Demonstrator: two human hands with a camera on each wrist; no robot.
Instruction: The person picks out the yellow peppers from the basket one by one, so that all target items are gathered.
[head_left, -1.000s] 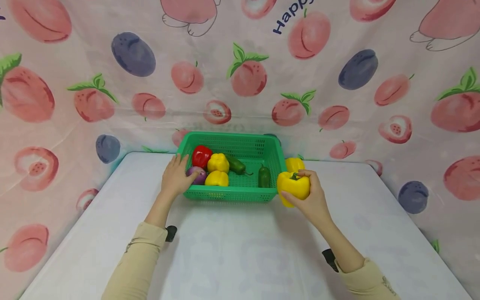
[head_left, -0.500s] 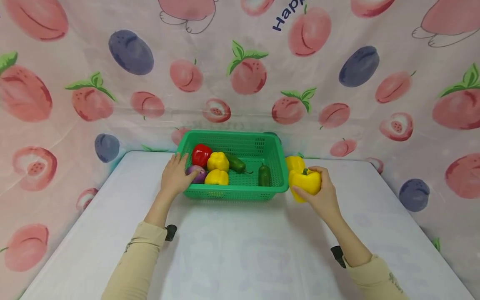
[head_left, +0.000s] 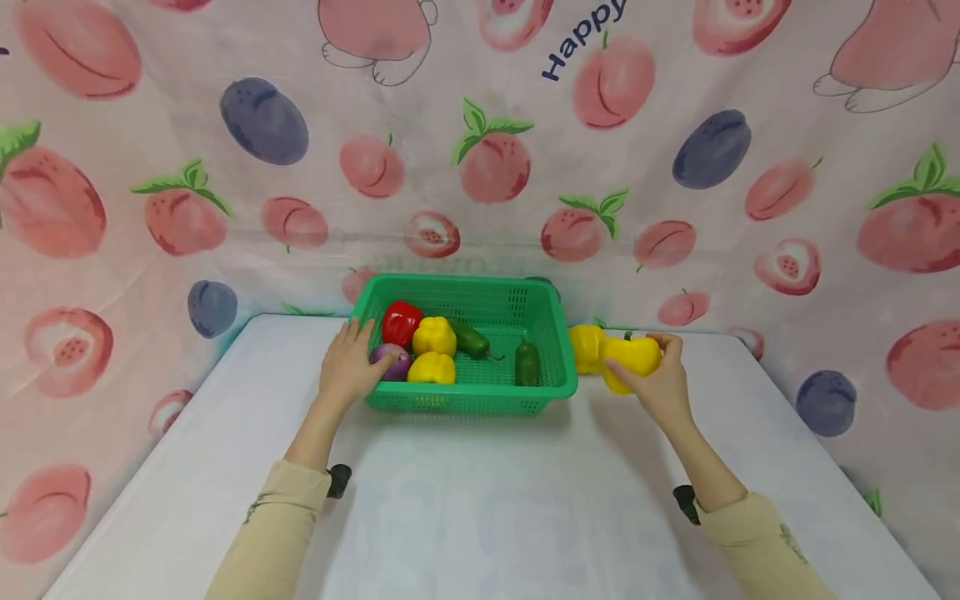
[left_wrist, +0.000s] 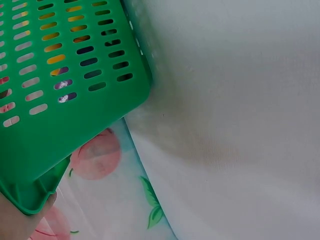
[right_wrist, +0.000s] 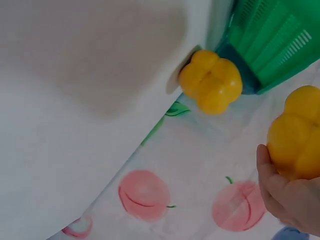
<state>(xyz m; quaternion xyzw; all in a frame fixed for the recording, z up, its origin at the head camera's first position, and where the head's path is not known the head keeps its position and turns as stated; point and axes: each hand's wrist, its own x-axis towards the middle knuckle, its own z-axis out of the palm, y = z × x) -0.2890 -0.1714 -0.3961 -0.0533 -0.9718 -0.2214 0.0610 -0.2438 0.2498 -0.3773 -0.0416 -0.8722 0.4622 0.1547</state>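
In the head view, a green basket (head_left: pixel 480 392) stands on the white table. My left hand (head_left: pixel 349 363) holds its left rim, thumb over the front corner beside a round purple vegetable (head_left: pixel 393 360); the left wrist view shows a bit of that hand (left_wrist: pixel 20 220) under the rim. To the right of the basket, my right hand (head_left: pixel 660 385) grips a yellow bell pepper (head_left: pixel 632 357) with its stem up, raised off the table in the right wrist view. Another yellow bell pepper (head_left: pixel 587 348) rests on the table against the basket's right side, partly hidden in the head view.
Inside the basket lie a red bell pepper (head_left: pixel 402 323), two yellow bell peppers (head_left: pixel 433 337) and two green peppers (head_left: pixel 527 364), mostly on its left side. A fruit-printed cloth (head_left: pixel 480 233) hangs behind the table's back edge.
My right hand has carried the yellow bell pepper rightward, away from the basket's front right corner, uncovering more of the pepper beside the basket. My left hand stays on the rim.
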